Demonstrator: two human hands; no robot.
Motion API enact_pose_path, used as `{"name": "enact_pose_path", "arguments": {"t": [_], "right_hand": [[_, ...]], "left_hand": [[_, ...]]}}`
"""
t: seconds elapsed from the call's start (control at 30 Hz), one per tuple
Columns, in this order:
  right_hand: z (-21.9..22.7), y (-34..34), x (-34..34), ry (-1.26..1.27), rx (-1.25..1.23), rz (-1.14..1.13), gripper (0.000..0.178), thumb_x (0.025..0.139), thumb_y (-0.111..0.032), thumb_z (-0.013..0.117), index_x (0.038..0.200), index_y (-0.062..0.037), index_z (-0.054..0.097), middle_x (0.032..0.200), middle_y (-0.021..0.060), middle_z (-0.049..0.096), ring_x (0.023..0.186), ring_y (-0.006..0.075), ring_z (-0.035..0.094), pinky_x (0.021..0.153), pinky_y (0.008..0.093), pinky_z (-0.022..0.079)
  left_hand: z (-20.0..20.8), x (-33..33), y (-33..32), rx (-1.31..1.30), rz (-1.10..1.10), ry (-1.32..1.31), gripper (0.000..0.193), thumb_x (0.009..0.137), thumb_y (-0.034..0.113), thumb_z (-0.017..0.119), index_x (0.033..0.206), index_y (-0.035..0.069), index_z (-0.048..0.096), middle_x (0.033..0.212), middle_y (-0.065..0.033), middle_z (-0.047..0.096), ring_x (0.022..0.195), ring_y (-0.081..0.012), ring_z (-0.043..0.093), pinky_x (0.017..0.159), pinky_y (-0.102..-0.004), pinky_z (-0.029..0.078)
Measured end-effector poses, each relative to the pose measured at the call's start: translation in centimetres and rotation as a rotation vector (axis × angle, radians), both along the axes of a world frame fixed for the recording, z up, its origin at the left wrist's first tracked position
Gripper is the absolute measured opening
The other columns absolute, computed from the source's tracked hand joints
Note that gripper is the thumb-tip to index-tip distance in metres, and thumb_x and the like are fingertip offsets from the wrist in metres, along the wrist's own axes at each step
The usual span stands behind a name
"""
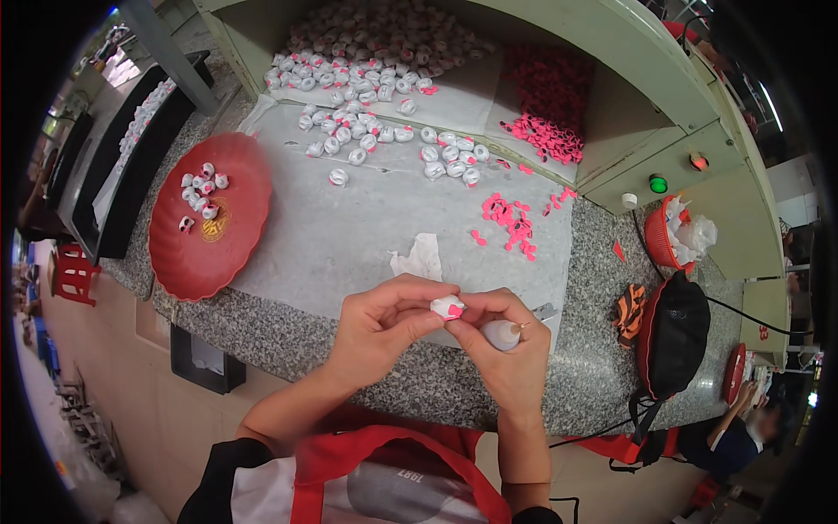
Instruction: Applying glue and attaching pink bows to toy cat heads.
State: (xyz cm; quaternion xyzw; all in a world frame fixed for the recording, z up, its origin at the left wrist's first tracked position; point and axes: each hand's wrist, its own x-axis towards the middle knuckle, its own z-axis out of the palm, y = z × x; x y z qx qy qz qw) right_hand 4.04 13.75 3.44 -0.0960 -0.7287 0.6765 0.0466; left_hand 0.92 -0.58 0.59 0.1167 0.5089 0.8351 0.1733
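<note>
In front of me, above the near edge of the worktop, both hands meet at a small rounded white piece with a pink patch (448, 307). My left hand (374, 330) grips it between thumb and fingertips. My right hand (511, 360) has its thumb and forefinger at the piece's other side. Tucked in that same hand is a small white squeeze bottle (501, 335) with a thin tip pointing right. A torn scrap of white paper (419, 258) lies just beyond my hands. Farther right on the sheet are loose flat pink pieces (509, 221).
A red scalloped plate (175, 262) with several finished-looking pieces stands left. Heaped white pieces (367, 79) and pink pieces (546, 87) fill the open cabinet (663, 70). To the right are a red basket (661, 234), an orange-black cloth (628, 314) and a black bag (679, 336).
</note>
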Motion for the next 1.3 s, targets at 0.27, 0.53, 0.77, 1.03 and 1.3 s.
{"name": "enact_pose_path", "arguments": {"t": [0.27,0.53,0.77,1.03,1.3], "right_hand": [[-1.9,1.3,-0.4,0.109,0.083,0.107,0.024,0.065,0.007,0.066,0.088,0.0004,0.06,0.078,0.0046,0.055,0.068,0.0086,0.052,0.061,0.0196,0.041],[-2.3,1.0,0.4,0.212,-0.01,0.07,0.027,0.067,0.007,0.065,0.091,0.0002,0.057,0.09,0.0088,0.055,0.069,0.0107,0.054,0.059,0.0201,0.044],[-1.4,0.8,0.2,0.084,-0.396,0.173,0.017,0.07,0.003,0.065,0.085,0.0022,0.058,0.085,0.0116,0.057,0.064,0.0117,0.054,0.054,0.021,0.045],[-2.7,-0.8,-0.6,0.027,-0.375,0.198,0.02,0.071,-0.001,0.066,0.088,0.0026,0.057,0.085,0.0125,0.059,0.06,0.0114,0.054,0.051,0.0208,0.043],[-2.8,-2.7,-1.6,-0.032,-0.365,0.211,0.019,0.072,0.001,0.064,0.09,0.002,0.057,0.087,0.0122,0.059,0.061,0.0115,0.054,0.051,0.0206,0.044]], "left_hand": [[-0.6,-0.2,0.3,-0.075,-0.001,-0.096,0.024,0.08,-0.003,0.053,0.104,-0.004,0.052,0.094,-0.0125,0.058,0.089,-0.0167,0.057,0.08,-0.0286,0.046],[0.0,0.1,0.2,-0.035,-0.011,-0.22,0.03,0.078,-0.002,0.056,0.106,-0.003,0.044,0.088,-0.0118,0.059,0.082,-0.0167,0.059,0.073,-0.0271,0.05],[-0.2,0.6,-0.8,-0.056,-0.068,0.026,0.026,0.076,-0.008,0.056,0.1,-0.004,0.047,0.087,-0.0126,0.06,0.081,-0.0176,0.061,0.071,-0.0271,0.051],[-0.3,0.3,-2.7,-0.024,-0.063,-0.03,0.022,0.077,-0.007,0.056,0.098,-0.003,0.048,0.086,-0.0129,0.06,0.079,-0.0178,0.061,0.069,-0.0271,0.051],[-0.7,-0.1,-3.9,-0.019,0.026,-0.046,0.019,0.078,-0.006,0.055,0.096,-0.004,0.048,0.088,-0.0151,0.059,0.077,-0.0174,0.06,0.065,-0.026,0.05]]}}
